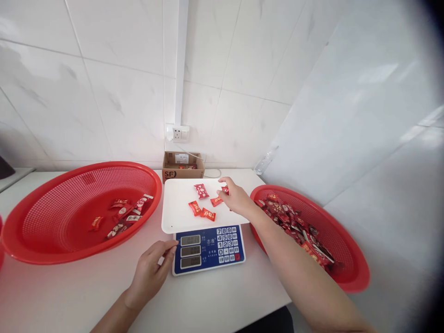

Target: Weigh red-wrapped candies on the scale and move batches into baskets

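Observation:
A digital scale [208,249] with a blue keypad panel and a white weighing tray [176,203] stands in the middle of the white table. Several red wrapped candies [201,190] lie on the tray. My right hand [236,198] reaches over the tray's right side, fingers pinched on a red candy [225,189]. My left hand [151,273] rests on the table at the scale's front left corner, fingers loosely curled, holding nothing.
A large red mesh basket [52,240] on the left holds a few candies. A smaller red basket [350,273] on the right is full of candies. A small cardboard box [169,175] and a wall socket [178,133] sit behind the scale.

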A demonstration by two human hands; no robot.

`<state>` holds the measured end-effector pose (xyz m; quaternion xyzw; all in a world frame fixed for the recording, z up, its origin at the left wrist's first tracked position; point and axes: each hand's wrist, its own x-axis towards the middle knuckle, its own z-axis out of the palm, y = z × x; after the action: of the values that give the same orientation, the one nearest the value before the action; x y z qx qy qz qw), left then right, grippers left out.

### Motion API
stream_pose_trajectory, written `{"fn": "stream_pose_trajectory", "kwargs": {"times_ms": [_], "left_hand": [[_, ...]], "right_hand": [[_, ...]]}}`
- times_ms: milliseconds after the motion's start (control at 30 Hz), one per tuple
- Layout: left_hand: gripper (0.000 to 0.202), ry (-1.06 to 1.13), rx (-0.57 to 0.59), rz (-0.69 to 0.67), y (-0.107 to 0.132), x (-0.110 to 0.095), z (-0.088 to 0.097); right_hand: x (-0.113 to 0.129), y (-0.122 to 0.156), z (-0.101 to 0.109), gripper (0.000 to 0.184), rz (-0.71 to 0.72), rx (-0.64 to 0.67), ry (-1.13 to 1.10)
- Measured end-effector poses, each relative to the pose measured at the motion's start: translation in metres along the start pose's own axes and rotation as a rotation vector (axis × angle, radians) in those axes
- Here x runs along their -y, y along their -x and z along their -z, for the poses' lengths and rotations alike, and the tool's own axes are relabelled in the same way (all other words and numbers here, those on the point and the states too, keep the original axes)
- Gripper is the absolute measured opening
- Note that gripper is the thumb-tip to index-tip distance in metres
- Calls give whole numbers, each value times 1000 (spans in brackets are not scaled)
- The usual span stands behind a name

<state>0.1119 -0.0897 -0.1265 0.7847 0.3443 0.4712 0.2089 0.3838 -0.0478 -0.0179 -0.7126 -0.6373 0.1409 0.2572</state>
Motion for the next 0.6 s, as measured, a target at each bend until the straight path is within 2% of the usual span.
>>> {"fn": "stream_pose_trajectory", "kwargs": {"times_ms": [333, 467, 600], "left_hand": [[14, -41, -7, -20, -1, 2, -1], [15, -75, -21, -21, -2, 2, 1], [18, -95, -20, -13, -3, 0, 4]], "right_hand": [[7, 12, -8, 22, 74, -20, 39], [-13, 22, 17, 22, 15, -85, 146], [-63, 38, 61, 24, -120, -134, 303]]}}
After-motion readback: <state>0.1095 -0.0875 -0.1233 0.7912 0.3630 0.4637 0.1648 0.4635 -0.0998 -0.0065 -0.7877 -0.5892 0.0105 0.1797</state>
